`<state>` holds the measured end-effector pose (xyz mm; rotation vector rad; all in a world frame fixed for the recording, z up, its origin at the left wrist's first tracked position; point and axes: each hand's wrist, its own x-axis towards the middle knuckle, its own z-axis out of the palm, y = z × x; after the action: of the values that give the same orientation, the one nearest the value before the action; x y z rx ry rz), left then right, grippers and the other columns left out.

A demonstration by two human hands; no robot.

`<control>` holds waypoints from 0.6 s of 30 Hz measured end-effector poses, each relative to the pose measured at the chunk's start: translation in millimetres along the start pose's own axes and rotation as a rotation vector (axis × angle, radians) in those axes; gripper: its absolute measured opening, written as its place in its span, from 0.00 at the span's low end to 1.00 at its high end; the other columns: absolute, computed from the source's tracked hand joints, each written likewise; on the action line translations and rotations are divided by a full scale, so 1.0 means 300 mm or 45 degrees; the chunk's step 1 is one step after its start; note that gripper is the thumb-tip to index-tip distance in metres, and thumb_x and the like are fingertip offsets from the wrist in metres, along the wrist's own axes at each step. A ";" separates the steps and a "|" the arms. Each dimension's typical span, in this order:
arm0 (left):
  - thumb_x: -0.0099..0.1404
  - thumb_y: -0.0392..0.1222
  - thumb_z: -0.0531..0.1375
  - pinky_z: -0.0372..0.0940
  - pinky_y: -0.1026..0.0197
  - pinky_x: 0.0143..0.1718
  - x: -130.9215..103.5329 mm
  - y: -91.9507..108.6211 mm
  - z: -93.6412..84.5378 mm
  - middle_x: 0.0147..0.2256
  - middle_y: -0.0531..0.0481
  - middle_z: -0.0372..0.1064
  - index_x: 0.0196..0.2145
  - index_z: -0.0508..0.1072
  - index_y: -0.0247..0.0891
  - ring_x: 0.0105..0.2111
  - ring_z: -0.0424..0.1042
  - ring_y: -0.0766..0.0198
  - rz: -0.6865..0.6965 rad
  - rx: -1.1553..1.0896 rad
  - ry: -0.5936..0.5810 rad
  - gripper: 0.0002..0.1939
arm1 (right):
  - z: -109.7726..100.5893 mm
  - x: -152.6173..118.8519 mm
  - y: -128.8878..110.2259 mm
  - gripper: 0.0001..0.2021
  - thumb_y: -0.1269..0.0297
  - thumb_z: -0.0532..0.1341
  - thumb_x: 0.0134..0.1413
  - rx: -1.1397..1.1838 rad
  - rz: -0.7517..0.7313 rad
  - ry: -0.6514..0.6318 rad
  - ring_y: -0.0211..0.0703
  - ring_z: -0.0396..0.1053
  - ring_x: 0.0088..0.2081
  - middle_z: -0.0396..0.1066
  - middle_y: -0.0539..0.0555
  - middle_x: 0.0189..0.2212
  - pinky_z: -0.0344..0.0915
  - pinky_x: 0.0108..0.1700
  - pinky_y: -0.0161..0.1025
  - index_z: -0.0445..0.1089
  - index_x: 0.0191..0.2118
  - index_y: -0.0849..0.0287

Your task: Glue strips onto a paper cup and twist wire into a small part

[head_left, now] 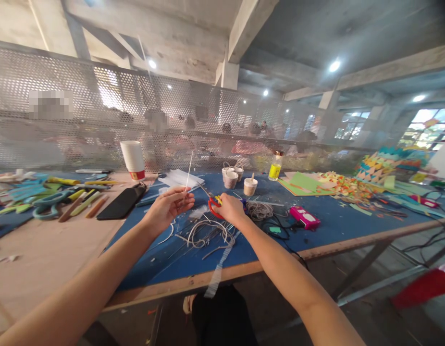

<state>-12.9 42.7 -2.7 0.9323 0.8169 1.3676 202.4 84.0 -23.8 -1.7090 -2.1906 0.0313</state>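
Observation:
Pinched between the fingertips of my left hand (pixel 169 206) is a thin white stick (pixel 189 170), standing nearly upright above the blue table top. My right hand (pixel 228 209) is closed around red and yellow scissors (pixel 216 206), whose blades point up and left toward the left hand. The blades and the stick do not touch. Below the hands lie a loose coil of white cord (pixel 199 235) and several thin wires. A tangle of grey cord (pixel 259 210) sits just right of my right hand. White paper sheets (pixel 179 179) lie behind the left hand.
Small white cups (pixel 230 179), one more cup (pixel 250 186) and a yellow-labelled bottle (pixel 275 166) stand at the back. A magenta box (pixel 304 217) with a black cable is to the right. On the left are a phone (pixel 122 202), tools and a paper cup stack (pixel 133 159).

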 end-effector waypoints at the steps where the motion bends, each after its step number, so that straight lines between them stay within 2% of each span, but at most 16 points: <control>1: 0.57 0.30 0.64 0.75 0.62 0.36 0.001 0.000 0.000 0.34 0.44 0.78 0.40 0.75 0.34 0.31 0.79 0.61 -0.010 -0.010 0.002 0.11 | 0.000 -0.001 -0.002 0.19 0.48 0.62 0.52 -0.022 -0.006 -0.010 0.51 0.74 0.44 0.76 0.60 0.40 0.64 0.40 0.39 0.68 0.41 0.58; 5: 0.57 0.31 0.65 0.75 0.63 0.35 0.002 0.001 -0.001 0.34 0.44 0.78 0.40 0.75 0.34 0.31 0.79 0.62 -0.022 -0.022 -0.008 0.11 | 0.012 -0.003 -0.019 0.21 0.46 0.62 0.50 -0.120 -0.019 -0.057 0.55 0.75 0.44 0.77 0.62 0.40 0.65 0.40 0.41 0.70 0.40 0.60; 14: 0.58 0.31 0.64 0.75 0.61 0.37 0.002 -0.004 0.004 0.31 0.45 0.78 0.38 0.75 0.33 0.31 0.79 0.61 -0.026 0.002 -0.042 0.08 | 0.029 -0.021 -0.053 0.19 0.50 0.63 0.52 -0.205 -0.097 -0.040 0.56 0.75 0.42 0.77 0.63 0.37 0.67 0.41 0.43 0.73 0.39 0.63; 16: 0.58 0.31 0.63 0.75 0.61 0.37 0.004 -0.009 0.002 0.31 0.45 0.78 0.37 0.75 0.33 0.31 0.78 0.61 -0.031 0.029 -0.049 0.07 | 0.022 -0.024 -0.053 0.18 0.51 0.63 0.53 -0.159 -0.126 0.015 0.56 0.74 0.44 0.76 0.63 0.39 0.67 0.43 0.44 0.74 0.38 0.62; 18: 0.58 0.31 0.64 0.75 0.60 0.38 0.005 -0.014 -0.001 0.31 0.44 0.78 0.37 0.76 0.33 0.31 0.78 0.62 -0.042 0.062 -0.063 0.07 | 0.012 -0.019 -0.055 0.14 0.55 0.62 0.55 0.008 -0.178 0.123 0.52 0.73 0.45 0.75 0.61 0.42 0.67 0.45 0.43 0.74 0.40 0.60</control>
<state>-11.4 44.4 -6.6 0.9830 0.8273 1.2962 187.1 74.9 -25.0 -1.5170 -2.2293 -0.0782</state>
